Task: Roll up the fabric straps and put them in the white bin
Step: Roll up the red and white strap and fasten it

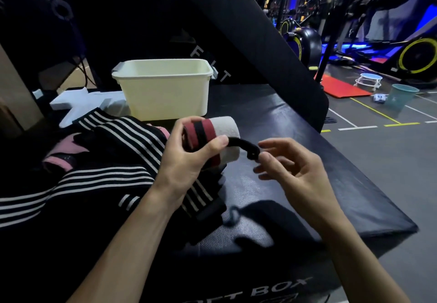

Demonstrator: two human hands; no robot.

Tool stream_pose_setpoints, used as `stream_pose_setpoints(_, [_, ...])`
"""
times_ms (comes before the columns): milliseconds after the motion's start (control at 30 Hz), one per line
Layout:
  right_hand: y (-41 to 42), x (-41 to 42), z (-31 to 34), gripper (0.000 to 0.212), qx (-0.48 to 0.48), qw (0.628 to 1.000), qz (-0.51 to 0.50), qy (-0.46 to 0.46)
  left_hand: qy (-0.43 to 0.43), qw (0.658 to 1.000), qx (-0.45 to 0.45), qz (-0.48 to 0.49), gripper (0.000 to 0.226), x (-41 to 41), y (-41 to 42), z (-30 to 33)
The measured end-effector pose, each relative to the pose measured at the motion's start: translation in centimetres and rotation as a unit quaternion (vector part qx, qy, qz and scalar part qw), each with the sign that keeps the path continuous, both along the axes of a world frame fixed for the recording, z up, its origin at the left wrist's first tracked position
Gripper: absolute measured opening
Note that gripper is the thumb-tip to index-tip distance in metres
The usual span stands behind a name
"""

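The left hand (186,158) is closed around a rolled fabric strap (212,137), red and black striped with a white end section, thumb pressed on the front of the roll and fingers wrapped behind it. The roll is held above the black padded box (295,161), just in front of the white bin (163,90) and not inside it. A short black loop tab (246,148) projects from the roll toward the right. The right hand (295,170) sits just beside the roll with its fingers loosely curled and partly spread; its fingertips (266,157) meet the free end of the tab, though whether they pinch it or merely touch it cannot be told. The white bin stands upright on the far part of the box; its interior is not visible from this angle. To the left of the hands lies a loose heap of unrolled straps: black straps with white stripes (113,156) and 1 pink and black strap (61,158) partly buried beneath them. A white foam piece (82,104) lies left of the bin. Gym machines (378,31) stand in the background.
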State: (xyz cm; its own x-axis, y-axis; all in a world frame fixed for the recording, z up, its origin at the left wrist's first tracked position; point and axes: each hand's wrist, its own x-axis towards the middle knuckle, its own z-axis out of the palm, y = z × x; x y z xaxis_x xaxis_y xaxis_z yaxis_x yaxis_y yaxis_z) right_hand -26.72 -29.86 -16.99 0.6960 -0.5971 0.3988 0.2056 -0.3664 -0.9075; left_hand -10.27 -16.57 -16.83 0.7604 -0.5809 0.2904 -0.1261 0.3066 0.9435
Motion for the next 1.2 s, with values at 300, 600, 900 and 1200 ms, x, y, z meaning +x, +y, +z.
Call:
stream_pose_setpoints(300, [1.1, 0.6, 0.8, 0.024, 0.257, 0.959, 0.095, 0.067, -0.089, 0.996, -0.003, -0.006, 0.063, 0.2, 0.7, 0.4])
stream_pose_setpoints(600, [0.7, 0.4, 0.5, 0.033, 0.245, 0.959, 0.143, 0.02, -0.032, 0.997, -0.055, 0.038, 0.056, 0.1, 0.2, 0.4])
stream_pose_setpoints(900, [0.3, 1.0, 1.0, 0.015, 0.287, 0.943, 0.138, -0.093, 0.139, 0.985, -0.09, -0.057, 0.066, -1.3, 0.1, 0.9])
stream_pose_setpoints(1200, [2.0, 2.2, 1.6, 0.013, 0.365, 0.901, 0.173, -0.158, 0.283, 0.948, -0.119, -0.085, 0.029, -2.2, -0.8, 1.1])
